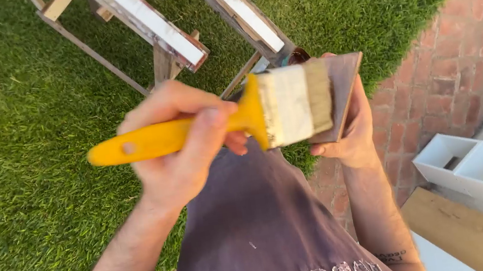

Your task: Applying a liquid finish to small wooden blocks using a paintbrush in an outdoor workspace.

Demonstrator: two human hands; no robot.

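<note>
My left hand grips the yellow handle of a wide paintbrush with pale bristles and a white band. The bristles lie across a small flat brown wooden piece. My right hand holds that piece from behind and below, tilted up in front of my chest. My purple shirt fills the lower middle of the view.
A wooden frame with white-painted slats stands on the green grass ahead. A red brick path runs along the right. A white compartmented shelf unit and a bare wooden board lie at the lower right.
</note>
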